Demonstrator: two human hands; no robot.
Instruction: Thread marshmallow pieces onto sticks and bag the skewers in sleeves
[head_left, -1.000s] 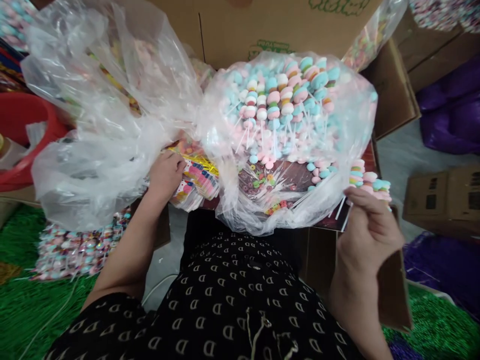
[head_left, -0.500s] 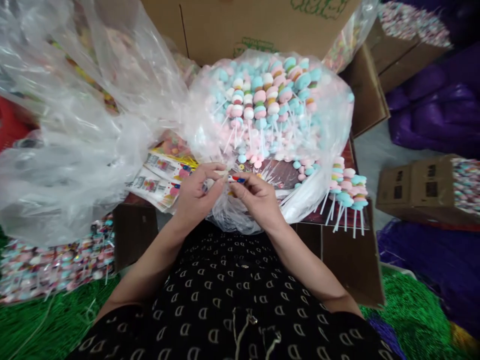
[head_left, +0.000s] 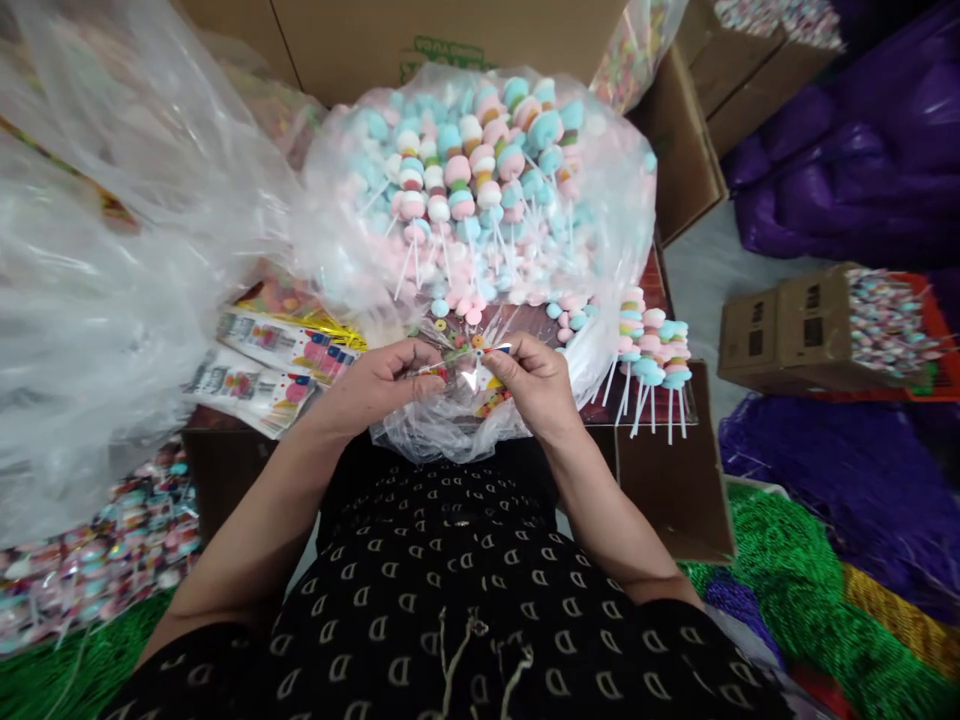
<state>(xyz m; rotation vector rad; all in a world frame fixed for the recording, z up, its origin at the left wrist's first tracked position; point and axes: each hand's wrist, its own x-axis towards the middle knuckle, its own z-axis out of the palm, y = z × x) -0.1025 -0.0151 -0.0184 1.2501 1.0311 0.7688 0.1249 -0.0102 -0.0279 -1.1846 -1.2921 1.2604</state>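
Between my two hands, just above the table's front edge, stretches a small clear plastic wrapper (head_left: 471,376) with a coloured printed end. My left hand (head_left: 396,378) is closed in a pinch at its left side. The thumb and fingers of my right hand (head_left: 536,378) are pressed together on the wrapper's blue and red printed corner. Small ring-shaped candies (head_left: 441,326) lie just behind the wrapper. Beyond them, a big clear bag (head_left: 634,190) holds pink, blue and white marshmallow skewers (head_left: 459,175) on white sticks. Flat printed wrappers (head_left: 259,385) lie in a stack left of my left hand.
More marshmallow skewers (head_left: 652,345) rest at the table's right corner, sticks overhanging. Crumpled clear plastic (head_left: 142,290) fills the left. A large cardboard box (head_left: 480,30) stands behind. Filled cartons (head_left: 795,330), purple sacks (head_left: 862,150) and green strands (head_left: 810,570) are on the right.
My hands have moved apart, the left one going left, and the wrapper is now spread between them. The whole view has shifted, so the table's things appear further left and slightly higher.
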